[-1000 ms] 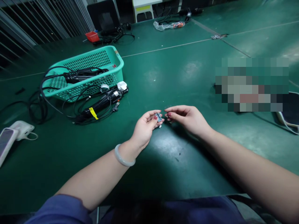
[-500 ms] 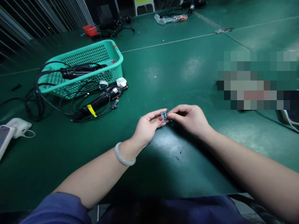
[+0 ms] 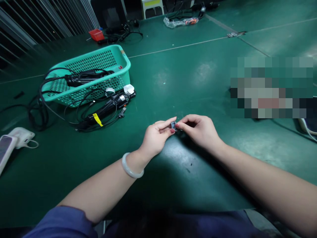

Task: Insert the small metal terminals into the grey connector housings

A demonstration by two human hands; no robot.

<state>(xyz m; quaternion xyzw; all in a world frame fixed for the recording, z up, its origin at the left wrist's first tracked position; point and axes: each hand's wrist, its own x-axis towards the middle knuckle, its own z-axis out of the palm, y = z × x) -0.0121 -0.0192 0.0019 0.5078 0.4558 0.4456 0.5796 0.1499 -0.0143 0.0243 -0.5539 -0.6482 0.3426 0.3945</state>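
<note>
A small blue-grey part (image 3: 173,125) with fine dark details sits between my two hands, above the green table. My left hand (image 3: 158,134) grips it from the left, thumb below and fingers behind. From the right, the thumb and forefinger of my right hand (image 3: 198,127) pinch at its right edge, and the thumb covers some of it. The part is too small for me to tell its exact kind. Whether my right fingertips also hold a smaller piece is hidden.
A turquoise basket (image 3: 126,71) with black cabled devices stands at left. Before it lies a black device (image 3: 106,109) with cables and a yellow tag. A phone (image 3: 6,148) and white charger (image 3: 23,136) are far left. A red box (image 3: 96,35) stands at the back; the right side is pixelated.
My right thumb has moved left, further over the small part. My left thumb has slid down toward its lower edge, and the part looks slightly turned.
</note>
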